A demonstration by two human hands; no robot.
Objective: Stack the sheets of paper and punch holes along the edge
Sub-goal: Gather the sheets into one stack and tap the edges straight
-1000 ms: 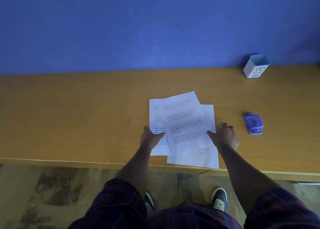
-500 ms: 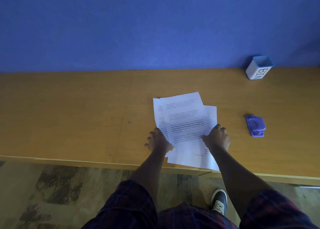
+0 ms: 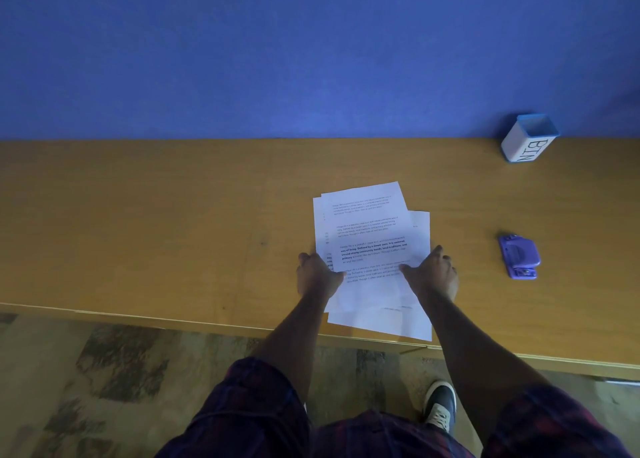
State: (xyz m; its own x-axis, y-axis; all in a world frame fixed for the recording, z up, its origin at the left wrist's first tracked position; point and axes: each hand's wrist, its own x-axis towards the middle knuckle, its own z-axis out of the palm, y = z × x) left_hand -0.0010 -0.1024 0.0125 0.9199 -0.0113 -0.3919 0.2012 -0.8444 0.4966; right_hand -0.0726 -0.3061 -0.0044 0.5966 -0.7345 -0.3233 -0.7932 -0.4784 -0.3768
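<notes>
The sheets of paper (image 3: 372, 249) lie fanned and overlapping on the wooden desk (image 3: 138, 232), their near corner just past its front edge. My left hand (image 3: 317, 277) presses flat on their left side and my right hand (image 3: 433, 274) on their right, both spread open, gripping nothing. My palms hide part of the lower print, and the text is too small to read. Well right of the sheets sits the purple hole punch (image 3: 519, 256); beyond it stands a white cup (image 3: 528, 139) lettered BIN.
</notes>
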